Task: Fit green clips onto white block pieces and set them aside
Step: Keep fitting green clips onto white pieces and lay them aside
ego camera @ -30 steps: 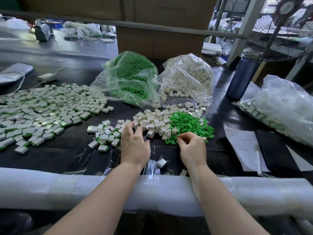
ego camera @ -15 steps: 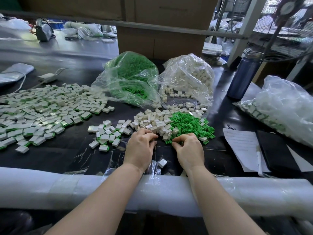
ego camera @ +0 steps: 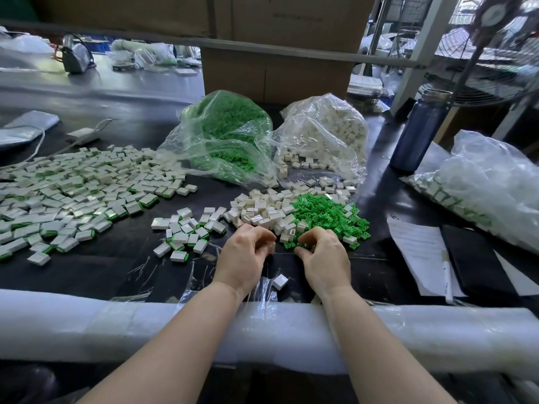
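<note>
table (ego camera: 116,269): black, seen across the middle of the frame
loose clips (ego camera: 326,214): bright green, right of centre
loose blocks (ego camera: 262,209): white, at centre
finished pieces (ego camera: 73,193): white with green edges, at left
clip bag (ego camera: 221,135): clear, filled green, upper centre
bottle (ego camera: 420,132): dark blue, upper right
edge padding (ego camera: 87,325): white, along the lower frame
boxes (ego camera: 277,71): brown, top centre

Nothing can be read: the sheet of paper (ego camera: 417,252) near the table's right edge carries faint lines of writing too blurred to make out, and the cardboard box (ego camera: 277,74) at the back shows only illegible print.
</note>
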The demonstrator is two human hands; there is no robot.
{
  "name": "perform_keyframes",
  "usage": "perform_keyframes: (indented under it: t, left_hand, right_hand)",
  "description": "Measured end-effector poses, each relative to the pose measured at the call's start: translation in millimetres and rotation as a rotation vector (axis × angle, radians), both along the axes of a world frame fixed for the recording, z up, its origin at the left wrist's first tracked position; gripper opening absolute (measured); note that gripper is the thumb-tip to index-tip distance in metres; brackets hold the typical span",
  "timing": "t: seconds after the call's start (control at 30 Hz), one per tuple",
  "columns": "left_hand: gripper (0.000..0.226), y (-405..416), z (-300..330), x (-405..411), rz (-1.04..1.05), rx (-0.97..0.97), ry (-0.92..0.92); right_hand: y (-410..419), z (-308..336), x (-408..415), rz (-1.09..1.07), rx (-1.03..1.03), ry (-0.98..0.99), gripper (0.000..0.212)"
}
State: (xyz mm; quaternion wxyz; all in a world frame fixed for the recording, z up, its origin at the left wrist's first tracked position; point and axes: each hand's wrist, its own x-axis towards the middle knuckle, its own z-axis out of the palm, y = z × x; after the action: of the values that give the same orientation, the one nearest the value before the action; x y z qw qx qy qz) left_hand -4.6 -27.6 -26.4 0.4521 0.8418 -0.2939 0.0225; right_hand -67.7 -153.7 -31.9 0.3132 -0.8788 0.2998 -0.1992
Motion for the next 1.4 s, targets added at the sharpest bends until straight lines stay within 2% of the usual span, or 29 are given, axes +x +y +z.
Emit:
perform_keyframes:
  t: [0.17, 0.33, 0.6, 1.1, 1.3, 1.4]
  left_hand:
    - [0.015, 0.2, 0.6, -1.2, -0.036, -0.011, -0.009]
    - [0.012, -0.7, -0.1, -2.0, -0.078, -0.010, -0.013]
    - [0.018, -0.4, -0.7, -2.5, -0.133, -0.104, 0.120]
    - [0.018, 1.7, -3.3, 4.3, -0.167, -0.249, 0.348]
    - [0.016, 3.2, -1.8, 5.1, -0.146, -0.245, 0.363]
    - [0.019, 3.0, -0.6, 4.7, -0.153, -0.249, 0.366]
  right_hand:
    - [-0.1, 0.6, -1.2, 0.050, 0.151, -0.192, 0.010]
    - [-3.3, 0.3, -1.1, 0.077, 0.275, -0.279, 0.009]
    - [-0.5, 5.2, -4.4, 0.223, 0.427, -0.424, 0.017]
    - [3.0, 8.9, -5.3, 0.317, 0.447, -0.406, 0.019]
    - [4.0, 8.0, -5.0, 0.303, 0.413, -0.368, 0.024]
    - [4.8, 6.8, -4.0, 0.310, 0.399, -0.351, 0.017]
